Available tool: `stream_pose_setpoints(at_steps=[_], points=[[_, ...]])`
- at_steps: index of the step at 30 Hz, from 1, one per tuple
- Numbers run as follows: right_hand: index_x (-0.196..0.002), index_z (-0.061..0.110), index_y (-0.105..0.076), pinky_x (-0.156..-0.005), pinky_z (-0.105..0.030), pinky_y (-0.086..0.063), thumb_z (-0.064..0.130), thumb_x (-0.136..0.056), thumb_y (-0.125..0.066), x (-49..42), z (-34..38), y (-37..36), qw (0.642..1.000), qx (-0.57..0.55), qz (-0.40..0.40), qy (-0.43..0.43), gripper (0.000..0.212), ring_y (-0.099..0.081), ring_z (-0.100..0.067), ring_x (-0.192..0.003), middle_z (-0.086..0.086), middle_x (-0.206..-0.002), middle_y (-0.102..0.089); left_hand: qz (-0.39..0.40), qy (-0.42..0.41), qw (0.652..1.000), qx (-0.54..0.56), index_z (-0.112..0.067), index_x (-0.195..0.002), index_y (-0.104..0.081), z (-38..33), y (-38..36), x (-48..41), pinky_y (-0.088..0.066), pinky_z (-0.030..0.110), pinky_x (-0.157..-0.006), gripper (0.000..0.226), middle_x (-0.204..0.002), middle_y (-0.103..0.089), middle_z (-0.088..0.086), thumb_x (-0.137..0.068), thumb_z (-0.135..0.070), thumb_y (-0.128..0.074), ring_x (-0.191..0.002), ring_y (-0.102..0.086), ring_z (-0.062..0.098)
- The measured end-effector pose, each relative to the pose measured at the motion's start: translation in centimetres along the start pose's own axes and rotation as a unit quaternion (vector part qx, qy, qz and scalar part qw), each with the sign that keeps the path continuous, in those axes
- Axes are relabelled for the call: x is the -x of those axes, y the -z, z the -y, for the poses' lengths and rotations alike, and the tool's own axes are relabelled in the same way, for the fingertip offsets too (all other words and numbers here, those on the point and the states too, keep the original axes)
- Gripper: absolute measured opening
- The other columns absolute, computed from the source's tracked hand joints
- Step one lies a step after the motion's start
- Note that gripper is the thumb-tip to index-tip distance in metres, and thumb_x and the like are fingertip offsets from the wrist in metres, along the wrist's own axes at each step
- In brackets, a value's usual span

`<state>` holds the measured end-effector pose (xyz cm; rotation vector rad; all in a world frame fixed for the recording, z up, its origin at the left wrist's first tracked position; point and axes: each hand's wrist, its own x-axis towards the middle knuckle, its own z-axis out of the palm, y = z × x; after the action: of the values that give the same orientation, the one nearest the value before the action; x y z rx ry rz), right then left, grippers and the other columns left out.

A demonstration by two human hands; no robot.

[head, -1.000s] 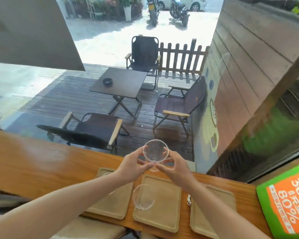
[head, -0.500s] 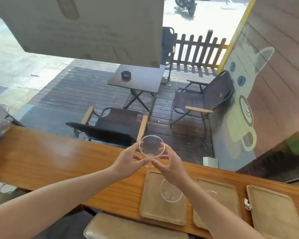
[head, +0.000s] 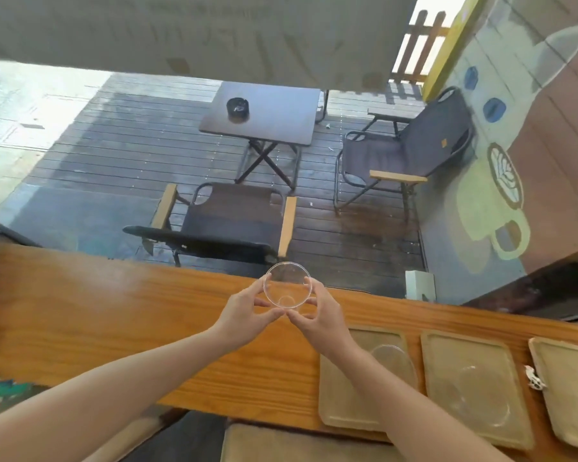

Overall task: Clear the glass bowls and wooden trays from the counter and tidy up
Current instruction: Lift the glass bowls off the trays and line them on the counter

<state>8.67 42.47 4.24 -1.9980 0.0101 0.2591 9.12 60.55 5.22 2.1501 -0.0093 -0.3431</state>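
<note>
Both hands, left [head: 244, 317] and right [head: 321, 320], pinched one clear glass bowl [head: 287, 285] by its rim above the wooden surface [head: 114, 315], left of three wooden trays [head: 342, 408].

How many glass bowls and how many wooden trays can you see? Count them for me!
Glass bowls: 3, one held up in both hands, one on the nearest tray, one on the middle tray
Wooden trays: 3, nearest, middle, far right
Total: 6
</note>
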Motion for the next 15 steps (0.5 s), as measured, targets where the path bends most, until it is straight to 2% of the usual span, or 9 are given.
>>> stream_pose_setpoints(at_steps=[3, 6, 9, 12, 15], points=[[-0.124, 0.046, -0.043, -0.077, -0.014, -0.054, 0.038, -0.08, -0.079, -0.8, -1.8, -1.6, 1.0, -0.016, -0.005, -0.027, 0.057, -0.057, 0.0, -0.106, 0.03, -0.115, -0.051, 0.015, 0.01, 1.0, 0.007, -0.041, -0.138, -0.039, 2.2, -1.1, -1.2, -0.047, 0.005, -0.068, 0.067, -0.119, -0.055, -0.025, -0.082, -0.038, -0.075, -0.095, -0.061, -0.008], [-0.132, 0.038, -0.045, -0.091, -0.025, -0.054, 0.035, -0.081, -0.078, -1.7, -3.5, -2.6, 0.999, -0.016, -0.004, -0.046, 0.061, -0.055, -0.002, -0.113, 0.022, -0.124, -0.054, 0.028, 0.021, 0.999, 0.011, -0.047, -0.135, -0.036, 3.7, -2.0, -2.4, -0.044, 0.002, -0.065, 0.065, -0.119, -0.055, -0.027, -0.082, -0.039, -0.074, -0.094, -0.06, -0.01], [-0.135, 0.039, -0.043, -0.095, -0.028, -0.052, 0.033, -0.082, -0.078, -1.9, -4.7, -3.3, 0.997, -0.019, -0.003, -0.073, 0.064, -0.054, -0.002, -0.115, 0.023, -0.126, -0.053, 0.042, 0.033, 0.998, 0.017, -0.051, -0.134, -0.032, 5.0, -2.8, -2.9, -0.043, -0.001, -0.062, 0.069, -0.115, -0.049, -0.038, -0.081, -0.04, -0.075, -0.093, -0.059, -0.013], [-0.135, 0.042, -0.04, -0.091, -0.021, -0.05, 0.031, -0.083, -0.077, -1.9, -5.3, -3.7, 0.995, -0.023, -0.007, -0.094, 0.065, -0.052, 0.001, -0.112, 0.027, -0.123, -0.05, 0.045, 0.036, 0.998, 0.019, -0.054, -0.133, -0.029, 5.7, -3.3, -3.3, -0.042, -0.003, -0.061, 0.072, -0.109, -0.041, -0.047, -0.08, -0.04, -0.076, -0.091, -0.057, -0.019], [-0.141, 0.037, -0.038, -0.081, -0.008, -0.041, 0.034, -0.084, -0.075, -2.2, -5.4, -3.6, 0.993, -0.028, -0.002, -0.114, 0.068, -0.049, 0.002, -0.112, 0.025, -0.124, -0.049, 0.048, 0.043, 0.998, 0.018, -0.054, -0.137, -0.029, 6.0, -3.6, -3.7, -0.043, -0.001, -0.061, 0.073, -0.111, -0.044, -0.045, -0.082, -0.04, -0.075, -0.092, -0.056, -0.021]])
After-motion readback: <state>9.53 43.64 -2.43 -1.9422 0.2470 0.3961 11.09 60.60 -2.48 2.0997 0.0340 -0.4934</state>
